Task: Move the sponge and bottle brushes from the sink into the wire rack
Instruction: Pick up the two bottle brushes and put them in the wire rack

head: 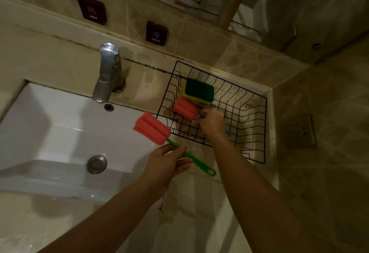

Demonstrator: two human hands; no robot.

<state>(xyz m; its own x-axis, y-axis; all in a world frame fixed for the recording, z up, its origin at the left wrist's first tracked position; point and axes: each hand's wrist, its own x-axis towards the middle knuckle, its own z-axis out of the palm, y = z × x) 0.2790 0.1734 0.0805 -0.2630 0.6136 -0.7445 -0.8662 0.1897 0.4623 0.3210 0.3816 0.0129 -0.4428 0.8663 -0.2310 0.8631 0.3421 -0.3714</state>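
Observation:
A black wire rack (247, 116) sits on the counter right of the white sink (60, 128). Inside it lies a green-topped yellow sponge (198, 90). My right hand (211, 121) is inside the rack, closed on the blue handle of a bottle brush with a pink foam head (185, 108), which rests beside the sponge. My left hand (169, 164) holds a second bottle brush (152, 127) by its green handle, over the sink's right edge, with its pink foam head pointing up and left.
A metal faucet (106, 72) stands behind the sink, whose drain plug (96, 163) is at the bottom. Hot and cold tags (155, 32) hang on the tiled wall. A mirror runs along the top. A wall socket (300, 130) is to the right.

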